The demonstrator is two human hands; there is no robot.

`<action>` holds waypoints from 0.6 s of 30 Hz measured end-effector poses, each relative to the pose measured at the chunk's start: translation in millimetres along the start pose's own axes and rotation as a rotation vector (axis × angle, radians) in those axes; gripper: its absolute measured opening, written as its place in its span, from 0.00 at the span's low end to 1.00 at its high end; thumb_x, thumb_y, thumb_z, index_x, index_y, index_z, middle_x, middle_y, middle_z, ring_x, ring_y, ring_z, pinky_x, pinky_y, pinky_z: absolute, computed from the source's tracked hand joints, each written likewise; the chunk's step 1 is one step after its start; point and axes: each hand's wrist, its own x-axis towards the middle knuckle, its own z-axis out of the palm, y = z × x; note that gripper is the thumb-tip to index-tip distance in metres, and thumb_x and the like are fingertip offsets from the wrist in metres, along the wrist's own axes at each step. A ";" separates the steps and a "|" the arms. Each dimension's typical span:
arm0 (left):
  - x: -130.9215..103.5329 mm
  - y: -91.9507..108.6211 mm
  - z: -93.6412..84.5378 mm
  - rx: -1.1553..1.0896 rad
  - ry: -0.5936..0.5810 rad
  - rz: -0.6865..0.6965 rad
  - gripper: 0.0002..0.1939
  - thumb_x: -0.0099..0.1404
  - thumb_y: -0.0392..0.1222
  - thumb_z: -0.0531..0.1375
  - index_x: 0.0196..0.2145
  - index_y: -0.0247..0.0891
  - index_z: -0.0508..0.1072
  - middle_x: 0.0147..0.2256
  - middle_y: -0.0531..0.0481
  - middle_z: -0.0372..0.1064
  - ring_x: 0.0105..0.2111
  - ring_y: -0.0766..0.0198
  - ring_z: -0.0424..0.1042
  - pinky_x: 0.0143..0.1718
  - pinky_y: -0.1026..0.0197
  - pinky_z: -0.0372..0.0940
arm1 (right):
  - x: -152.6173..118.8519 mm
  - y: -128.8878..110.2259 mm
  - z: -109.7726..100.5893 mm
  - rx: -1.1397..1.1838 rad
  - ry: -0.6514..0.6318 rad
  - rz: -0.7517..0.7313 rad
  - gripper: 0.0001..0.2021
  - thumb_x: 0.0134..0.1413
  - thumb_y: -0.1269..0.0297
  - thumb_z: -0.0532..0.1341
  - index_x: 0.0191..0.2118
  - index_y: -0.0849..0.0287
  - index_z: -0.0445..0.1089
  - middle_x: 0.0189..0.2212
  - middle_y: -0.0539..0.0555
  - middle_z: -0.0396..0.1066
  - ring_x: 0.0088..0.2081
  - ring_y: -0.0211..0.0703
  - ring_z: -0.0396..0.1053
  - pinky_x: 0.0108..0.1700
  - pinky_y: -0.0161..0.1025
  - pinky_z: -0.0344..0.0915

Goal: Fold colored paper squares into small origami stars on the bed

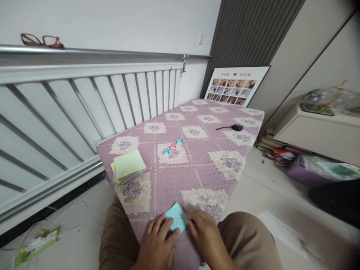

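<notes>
A light blue folded square of paper (pixel 177 216) lies turned like a diamond on the near end of the tablecloth, with crease lines across it. My left hand (pixel 159 240) holds its left side, thumb and fingertips pressed on it. At the paper's right corner, the thumb and forefinger of my right hand (pixel 206 236) are pinched together on the edge. Further up the cloth sit small folded paper pieces: a blue one (pixel 166 151), a pink one (pixel 173 145) and another blue one (pixel 179 141). A stack of coloured paper squares (pixel 128 165), pale green on top, lies to the left.
The purple floral tablecloth (pixel 168 180) covers a narrow table beside a white radiator (pixel 84 108). A black round object with a strap (pixel 237 127) lies near the right edge. Glasses (pixel 42 40) rest on a pipe. A photo board (pixel 236 86) leans behind; a purple bin (pixel 303 170) stands right.
</notes>
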 end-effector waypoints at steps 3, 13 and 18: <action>-1.7 0.3 0.8 -0.013 -0.021 -0.012 0.22 0.58 0.40 0.59 0.51 0.53 0.67 0.53 0.54 0.65 0.54 0.52 0.57 0.53 0.50 0.52 | 11.4 -17.4 2.1 0.008 -0.083 0.040 0.07 0.55 0.71 0.58 0.28 0.57 0.68 0.28 0.51 0.71 0.33 0.44 0.69 0.36 0.39 0.60; 18.9 -6.1 -16.9 -0.394 -0.204 -0.288 0.15 0.61 0.35 0.55 0.45 0.46 0.71 0.48 0.51 0.67 0.49 0.58 0.63 0.52 0.54 0.56 | 17.9 -21.5 -3.0 -0.013 -0.174 0.173 0.03 0.50 0.70 0.59 0.31 0.56 0.68 0.33 0.51 0.72 0.38 0.45 0.68 0.40 0.39 0.57; 49.6 -15.0 -26.5 -0.374 -0.271 -0.453 0.15 0.58 0.36 0.56 0.45 0.40 0.68 0.45 0.47 0.65 0.46 0.58 0.63 0.47 0.58 0.58 | 21.3 -14.7 -1.9 -0.043 -0.113 0.200 0.10 0.46 0.67 0.63 0.38 0.55 0.67 0.37 0.54 0.71 0.41 0.48 0.67 0.40 0.40 0.58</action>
